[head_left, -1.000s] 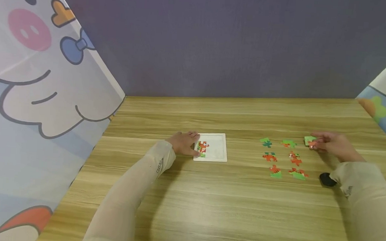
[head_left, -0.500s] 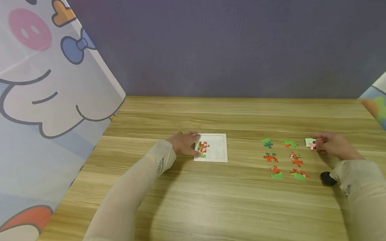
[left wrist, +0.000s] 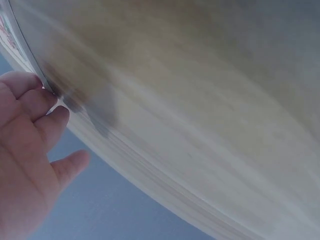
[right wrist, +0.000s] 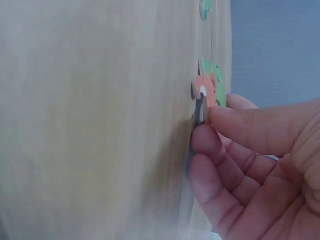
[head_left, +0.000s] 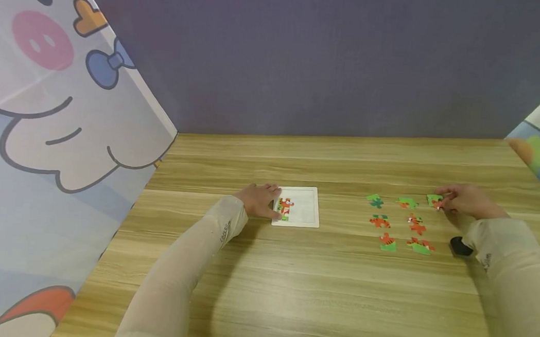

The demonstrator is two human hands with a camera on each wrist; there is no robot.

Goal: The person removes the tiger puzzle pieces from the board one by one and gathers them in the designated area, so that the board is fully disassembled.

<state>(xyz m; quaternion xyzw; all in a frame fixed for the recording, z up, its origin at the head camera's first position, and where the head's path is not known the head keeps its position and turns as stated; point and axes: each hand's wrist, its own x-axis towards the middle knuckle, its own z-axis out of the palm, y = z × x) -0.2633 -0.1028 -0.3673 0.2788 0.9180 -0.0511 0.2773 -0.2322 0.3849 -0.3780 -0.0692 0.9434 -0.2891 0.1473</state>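
My left hand (head_left: 260,201) rests at the left edge of a white puzzle tray (head_left: 315,208), thumb and fingers spread apart. A few joined orange, red and green jigsaw pieces (head_left: 286,204) lie along the tray's left side, partly behind the hand. In the left wrist view the fingertips (left wrist: 50,97) touch the tray's edge. At the far right my right hand (head_left: 468,201) pinches a green and orange jigsaw piece (head_left: 434,200) between thumb and fingers. The right wrist view shows this jigsaw piece (right wrist: 212,82) tilted up from the table at the thumb tip.
Several loose jigsaw pieces lie between tray and right hand, among them a green one (head_left: 376,201), an orange one (head_left: 417,225) and an orange-green one (head_left: 420,246). A black object (head_left: 460,246) sits by the right cuff. A grey panel (head_left: 332,64) borders the wooden table's (head_left: 327,290) back.
The piece in my right fingers looked paler half a second ago and shows its colours again now, its tilt slightly changed. My left hand has stayed at the tray.
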